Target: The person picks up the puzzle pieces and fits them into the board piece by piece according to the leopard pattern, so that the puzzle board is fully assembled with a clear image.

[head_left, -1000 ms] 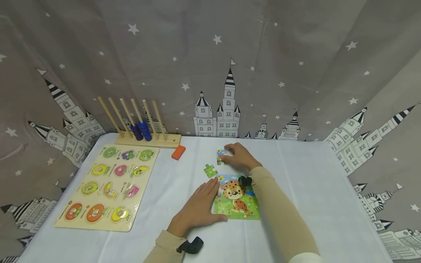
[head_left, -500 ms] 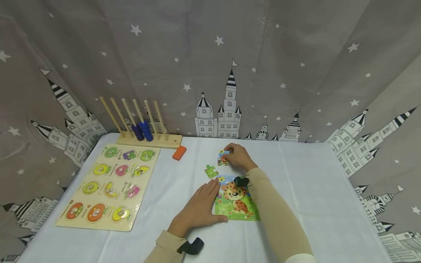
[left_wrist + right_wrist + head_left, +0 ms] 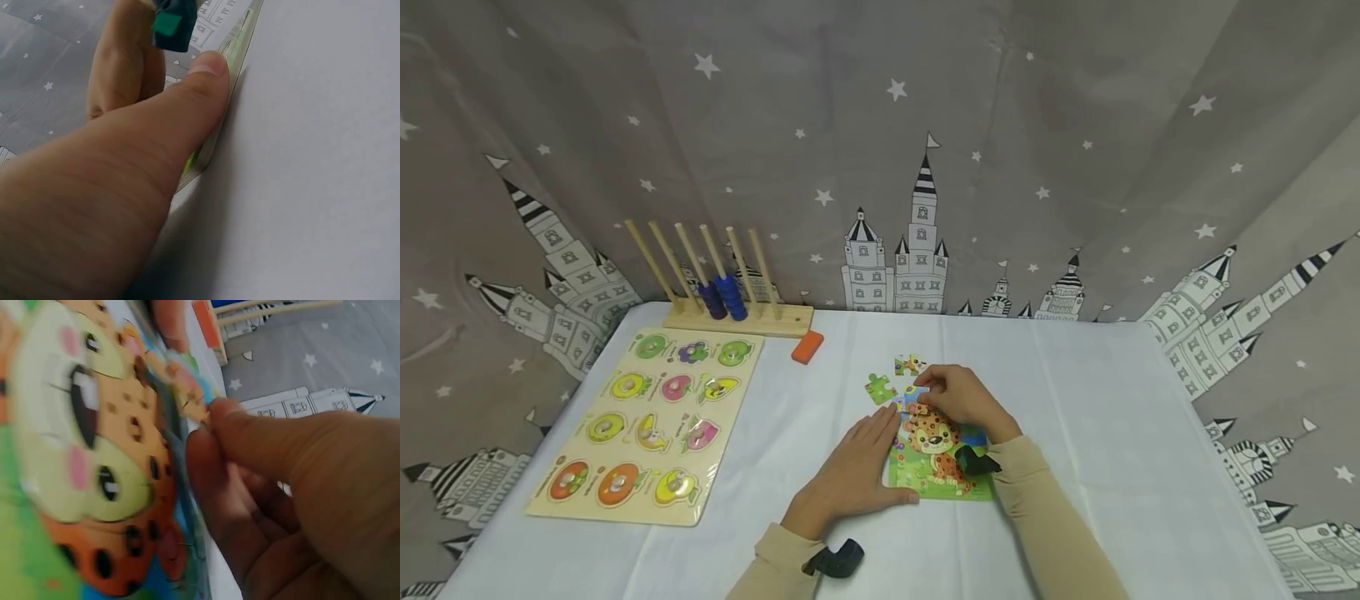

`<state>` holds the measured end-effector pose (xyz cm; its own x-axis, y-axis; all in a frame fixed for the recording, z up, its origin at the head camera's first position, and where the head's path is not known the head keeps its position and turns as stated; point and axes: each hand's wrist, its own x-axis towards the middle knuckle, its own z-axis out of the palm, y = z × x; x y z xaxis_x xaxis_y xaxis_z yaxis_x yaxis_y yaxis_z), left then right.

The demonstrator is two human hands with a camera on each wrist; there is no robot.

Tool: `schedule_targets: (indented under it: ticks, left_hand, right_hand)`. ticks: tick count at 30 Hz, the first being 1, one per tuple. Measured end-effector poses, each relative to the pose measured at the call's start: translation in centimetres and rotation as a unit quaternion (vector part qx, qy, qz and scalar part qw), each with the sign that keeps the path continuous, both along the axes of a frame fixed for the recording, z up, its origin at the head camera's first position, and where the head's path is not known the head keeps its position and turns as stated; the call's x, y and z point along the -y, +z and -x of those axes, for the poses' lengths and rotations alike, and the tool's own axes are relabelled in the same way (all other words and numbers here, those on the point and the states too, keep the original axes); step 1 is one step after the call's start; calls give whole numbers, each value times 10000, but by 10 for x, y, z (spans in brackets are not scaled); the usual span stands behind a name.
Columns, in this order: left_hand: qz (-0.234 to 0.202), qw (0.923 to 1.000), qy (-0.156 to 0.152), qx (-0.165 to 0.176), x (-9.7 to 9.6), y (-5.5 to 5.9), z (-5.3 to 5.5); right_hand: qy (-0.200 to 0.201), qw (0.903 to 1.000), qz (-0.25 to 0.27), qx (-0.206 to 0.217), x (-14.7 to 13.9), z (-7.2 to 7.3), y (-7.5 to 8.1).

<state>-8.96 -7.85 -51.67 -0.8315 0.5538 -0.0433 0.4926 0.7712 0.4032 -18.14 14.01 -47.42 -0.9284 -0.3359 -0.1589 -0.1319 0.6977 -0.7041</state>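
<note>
A square leopard picture puzzle board [image 3: 936,467] lies on the white cloth. My right hand [image 3: 966,402] pinches a jigsaw piece [image 3: 914,394] between thumb and fingertips, over the board's upper left corner. In the right wrist view the held piece [image 3: 190,394] looks tilted and blurred, beside the leopard's head. My left hand [image 3: 853,462] lies flat along the board's left edge, fingers straight and thumb [image 3: 209,75] at its lower edge. Two loose pieces lie just beyond the board: a green jigsaw piece [image 3: 880,389] and a jigsaw piece with leopard spots [image 3: 910,364].
At left lies a wooden fruit peg puzzle [image 3: 647,425]. Behind it stands a wooden rack [image 3: 737,321] with upright rods and blue beads [image 3: 730,297]. An orange block [image 3: 807,347] sits near the rack. A grey castle-print curtain [image 3: 880,167] hangs at the table's back edge.
My right hand has moved from beyond the board down toward its upper left corner, carrying a jigsaw piece. The spotted piece now shows where that hand was. My left hand stays put.
</note>
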Motion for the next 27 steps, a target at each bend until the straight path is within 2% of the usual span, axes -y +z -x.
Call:
schedule_targets:
  ticks: [3,7,15,22,27]
  left_hand:
    - [-61,10000,34,2,0,0,0]
    - [-74,10000,39,-13,1,1,-1]
    - [-70,9997,-114,-199,0,1,0]
    - [-1,9999,-129,-32,0,0,-1]
    - [-83,9999,-91,-76,0,1,-1]
  right_hand:
    - [57,9997,-232,-79,2,-10,-1]
    - [155,9993,-286,-164,9,-19,1]
    - [6,9973,-543,-490,16,-28,-5]
    - [84,9967,-657,-460,11,-39,-3]
    - [113,9959,-719,-530,9,-42,-2]
